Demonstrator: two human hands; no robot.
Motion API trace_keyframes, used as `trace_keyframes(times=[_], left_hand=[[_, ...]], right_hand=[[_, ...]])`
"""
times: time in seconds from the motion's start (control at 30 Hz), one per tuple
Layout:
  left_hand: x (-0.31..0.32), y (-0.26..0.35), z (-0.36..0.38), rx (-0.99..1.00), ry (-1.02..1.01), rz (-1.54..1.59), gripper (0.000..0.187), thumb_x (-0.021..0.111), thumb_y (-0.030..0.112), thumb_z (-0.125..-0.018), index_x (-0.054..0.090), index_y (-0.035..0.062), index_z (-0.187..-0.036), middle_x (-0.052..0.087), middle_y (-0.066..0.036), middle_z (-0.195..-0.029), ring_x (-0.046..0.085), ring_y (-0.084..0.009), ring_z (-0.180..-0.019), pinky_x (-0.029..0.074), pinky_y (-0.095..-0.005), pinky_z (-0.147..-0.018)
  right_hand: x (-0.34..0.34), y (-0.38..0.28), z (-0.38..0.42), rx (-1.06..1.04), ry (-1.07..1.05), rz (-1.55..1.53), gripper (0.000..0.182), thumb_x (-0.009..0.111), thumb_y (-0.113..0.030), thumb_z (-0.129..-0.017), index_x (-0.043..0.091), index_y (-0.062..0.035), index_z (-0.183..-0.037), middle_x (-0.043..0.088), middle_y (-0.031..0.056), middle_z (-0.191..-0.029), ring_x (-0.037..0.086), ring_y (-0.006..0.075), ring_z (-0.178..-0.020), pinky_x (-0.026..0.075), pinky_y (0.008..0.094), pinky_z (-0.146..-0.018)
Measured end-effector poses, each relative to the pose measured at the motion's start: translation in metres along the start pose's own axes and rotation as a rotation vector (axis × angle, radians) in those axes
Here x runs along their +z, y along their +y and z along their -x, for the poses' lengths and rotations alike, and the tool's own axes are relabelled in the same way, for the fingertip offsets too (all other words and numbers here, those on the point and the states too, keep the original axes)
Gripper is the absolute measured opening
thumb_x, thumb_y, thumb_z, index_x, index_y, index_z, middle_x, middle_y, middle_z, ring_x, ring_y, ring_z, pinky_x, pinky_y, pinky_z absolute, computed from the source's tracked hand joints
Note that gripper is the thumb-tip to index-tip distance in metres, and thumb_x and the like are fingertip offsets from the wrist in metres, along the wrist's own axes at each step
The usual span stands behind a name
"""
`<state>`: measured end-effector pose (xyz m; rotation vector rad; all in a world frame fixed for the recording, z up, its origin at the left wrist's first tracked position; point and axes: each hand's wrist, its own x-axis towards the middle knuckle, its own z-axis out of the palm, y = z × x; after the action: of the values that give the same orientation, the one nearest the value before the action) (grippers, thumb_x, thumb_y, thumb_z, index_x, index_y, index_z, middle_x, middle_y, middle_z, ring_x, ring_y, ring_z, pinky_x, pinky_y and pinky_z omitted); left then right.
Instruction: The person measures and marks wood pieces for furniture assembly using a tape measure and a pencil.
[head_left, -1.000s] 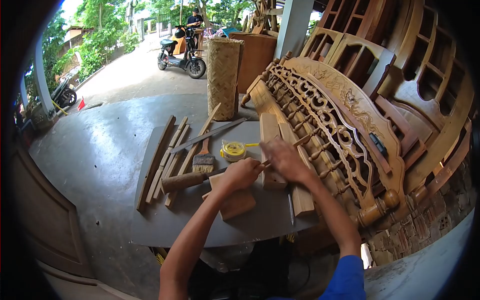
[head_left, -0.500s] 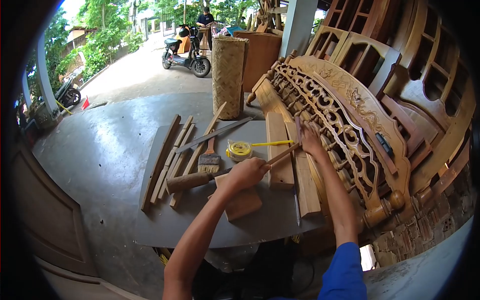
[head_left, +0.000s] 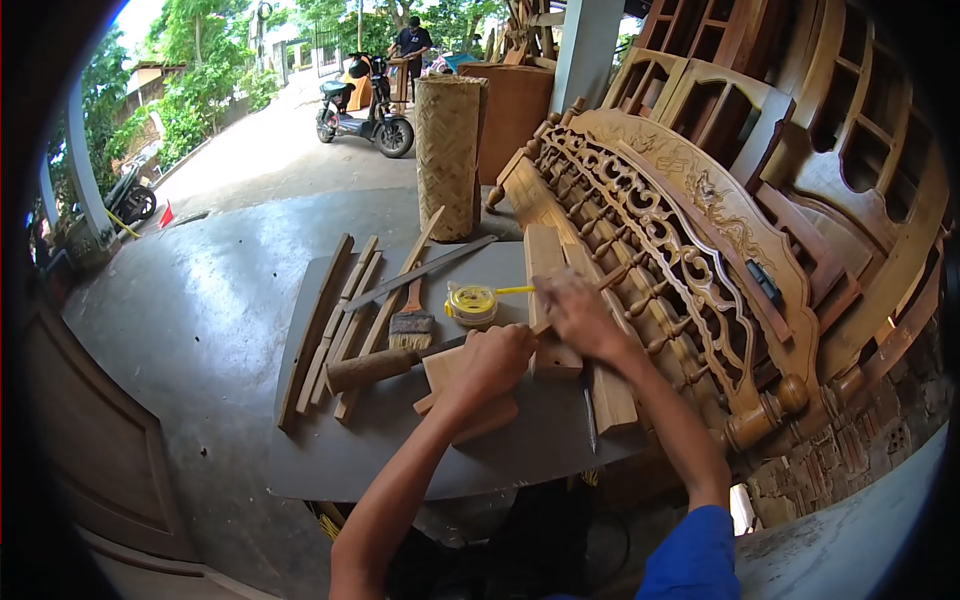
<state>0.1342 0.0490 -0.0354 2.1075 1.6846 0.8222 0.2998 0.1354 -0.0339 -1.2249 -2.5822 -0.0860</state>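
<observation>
My left hand (head_left: 500, 355) is closed round a thin wooden strip (head_left: 612, 277) that slants up to the right above the table. My right hand (head_left: 580, 315) is curled over the strip farther along; motion blurs its fingers, and anything inside them is hidden. Below my left hand lies a wooden block (head_left: 485, 420). A tool with a thick wooden handle (head_left: 372, 370) and a dark metal shaft lies beside it. Behind my hands are a yellow tape measure (head_left: 470, 304) with its tape drawn out, and a paintbrush (head_left: 411, 325). Two thicker wooden pieces (head_left: 545, 255) lie under and beside my right hand.
Several narrow wooden sticks (head_left: 318, 335) and a long flat metal piece (head_left: 425, 271) lie on the grey table (head_left: 350, 465). A pencil-like rod (head_left: 590, 420) is near the front. Carved wooden furniture (head_left: 650, 190) leans at right. A woven roll (head_left: 447, 155), scooter (head_left: 375, 125) and another person (head_left: 411, 40) are beyond.
My right hand has slid down the strip towards my left hand, away from its far end. The strip's near end now shows below my left hand, which still grips it.
</observation>
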Motion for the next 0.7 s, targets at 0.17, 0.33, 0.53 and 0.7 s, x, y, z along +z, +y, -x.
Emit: trace_keyframes(times=[0.17,0.33,0.53,0.7], left_hand=[[-0.005,0.006,0.005,0.001,0.006,-0.017,0.024,0.051,0.025,-0.083,0.061,0.0035,-0.086,0.06,-0.02,-0.074,0.058,-0.0372,-0.074,0.044,-0.0441,-0.068],[-0.004,0.007,0.003,-0.014,0.036,0.034,0.022,0.051,0.024,-0.083,0.061,0.0035,-0.083,0.06,-0.019,-0.073,0.057,-0.0369,-0.073,0.044,-0.0438,-0.067],[-0.004,0.0,-0.002,-0.077,-0.055,0.088,0.032,0.048,0.028,-0.083,0.062,0.0012,-0.073,0.06,-0.019,-0.07,0.058,-0.0349,-0.069,0.043,-0.0448,-0.07],[-0.004,0.002,-0.001,-0.047,0.028,0.064,0.026,0.052,0.026,-0.083,0.064,0.0035,-0.08,0.061,-0.013,-0.065,0.06,-0.0287,-0.063,0.046,-0.0374,-0.061]], right_hand=[[0.002,0.073,-0.033,0.229,-0.009,-0.138,0.047,0.035,-0.035,-0.087,0.039,-0.013,-0.13,0.043,0.0195,-0.126,0.034,0.0348,-0.122,0.023,0.0404,-0.104],[0.013,0.039,-0.021,0.072,0.035,0.071,0.048,0.034,-0.037,-0.088,0.039,-0.0131,-0.13,0.038,0.02,-0.132,0.031,0.0328,-0.125,0.022,0.0386,-0.105],[0.028,0.097,-0.023,0.058,0.236,-0.026,0.045,0.033,-0.037,-0.089,0.048,-0.0083,-0.12,0.052,0.0182,-0.11,0.043,0.0349,-0.109,0.029,0.0435,-0.097],[0.008,0.034,-0.015,-0.048,0.073,0.079,0.044,0.033,-0.035,-0.089,0.042,-0.011,-0.125,0.053,0.0171,-0.111,0.044,0.0323,-0.11,0.028,0.0439,-0.098]])
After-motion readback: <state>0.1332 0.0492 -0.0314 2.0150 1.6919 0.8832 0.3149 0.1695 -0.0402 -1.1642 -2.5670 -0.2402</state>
